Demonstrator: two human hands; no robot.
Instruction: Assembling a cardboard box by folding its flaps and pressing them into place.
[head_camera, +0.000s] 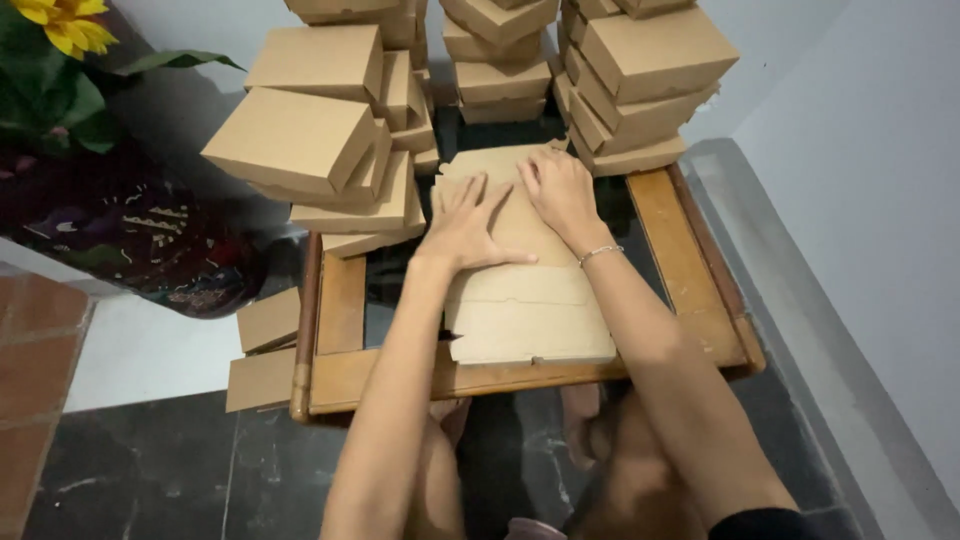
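Observation:
A flat, unfolded brown cardboard box blank (525, 310) lies on a small wooden-framed table (690, 270). My left hand (465, 225) presses flat on its middle, fingers spread. My right hand (560, 190), with a thin bracelet at the wrist, rests palm down on the blank's far end, fingers together. Neither hand grips anything; both push down on the cardboard.
Stacks of folded brown cardboard boxes (330, 130) crowd the table's far side and left, with more at the back right (640, 70). A dark patterned vase (130, 235) with a sunflower (65, 25) stands at left. Loose cardboard pieces (265, 350) hang off the table's left. A grey wall (870, 200) rises at right.

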